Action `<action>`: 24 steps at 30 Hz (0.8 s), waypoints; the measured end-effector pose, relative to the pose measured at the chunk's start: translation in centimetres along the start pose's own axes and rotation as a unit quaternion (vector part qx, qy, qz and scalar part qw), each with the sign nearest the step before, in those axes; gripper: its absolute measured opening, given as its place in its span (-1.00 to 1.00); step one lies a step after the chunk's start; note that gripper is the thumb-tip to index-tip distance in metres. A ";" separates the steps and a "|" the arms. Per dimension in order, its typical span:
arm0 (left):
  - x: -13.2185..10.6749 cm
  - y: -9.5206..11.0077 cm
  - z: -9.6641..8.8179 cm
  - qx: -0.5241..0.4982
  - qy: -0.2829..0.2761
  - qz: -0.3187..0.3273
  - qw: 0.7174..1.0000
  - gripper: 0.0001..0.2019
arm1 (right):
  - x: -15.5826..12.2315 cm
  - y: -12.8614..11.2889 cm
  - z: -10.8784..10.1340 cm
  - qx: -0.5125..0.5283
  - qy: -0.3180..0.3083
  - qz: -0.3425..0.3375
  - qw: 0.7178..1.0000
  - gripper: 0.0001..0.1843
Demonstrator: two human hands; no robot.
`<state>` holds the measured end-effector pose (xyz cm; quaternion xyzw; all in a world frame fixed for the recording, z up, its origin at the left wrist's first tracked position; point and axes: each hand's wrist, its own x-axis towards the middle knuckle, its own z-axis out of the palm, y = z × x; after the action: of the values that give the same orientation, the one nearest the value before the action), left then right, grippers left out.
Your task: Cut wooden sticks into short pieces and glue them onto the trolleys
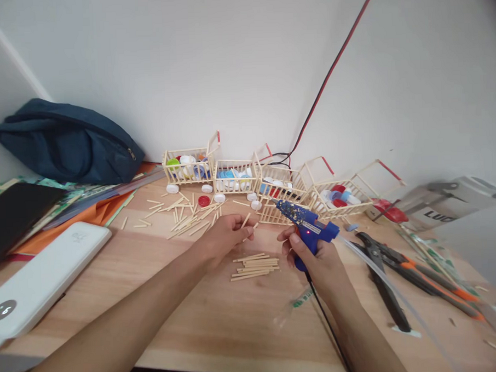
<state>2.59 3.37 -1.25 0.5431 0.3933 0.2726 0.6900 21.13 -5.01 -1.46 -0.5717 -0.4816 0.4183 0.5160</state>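
Note:
My left hand [229,235] is closed with a short wooden stick [246,219] between its fingertips; a second stick end shows by the thumb. My right hand [323,259] grips a blue hot glue gun [311,235], its nozzle pointing up and left and a small red light lit on its body. Just past the nozzle lies a slatted stick panel [269,212], partly hidden by the gun. Between my hands, on the wooden table [188,315], is a small pile of cut sticks [255,267].
Behind stand several stick-built carts [188,166] filled with bottle caps. Loose sticks [192,217] and a red cap [203,200] lie at left. A white power bank [50,277] and blue bag [69,141] sit far left; pliers [383,279] and orange-handled cutters [428,282] lie right.

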 end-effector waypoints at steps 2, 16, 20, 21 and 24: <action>0.0 -0.1 -0.1 -0.004 -0.005 0.004 1.000 -0.67 | -0.1 -0.1 0.0 0.005 -0.022 0.004 1.000 -0.64; 0.2 0.1 -0.7 0.005 0.025 0.057 0.998 -0.76 | -0.7 -0.2 0.8 -0.018 -0.034 0.007 0.999 -0.61; 0.0 0.3 -0.5 -0.057 0.012 0.056 0.997 -0.81 | -0.7 0.0 0.9 -0.034 -0.036 -0.004 0.999 -0.63; -0.1 0.4 -0.5 -0.056 0.013 0.058 0.997 -0.81 | -0.7 0.0 0.9 -0.039 -0.037 -0.006 0.999 -0.63; -0.2 0.5 -0.6 -0.032 0.019 0.059 0.998 -0.82 | -0.7 0.2 0.9 -0.050 -0.038 -0.002 0.998 -0.63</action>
<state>2.04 3.68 -0.81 0.5378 0.3649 0.3359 0.6818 20.12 -5.54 -1.83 -0.5797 -0.5223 0.4143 0.4685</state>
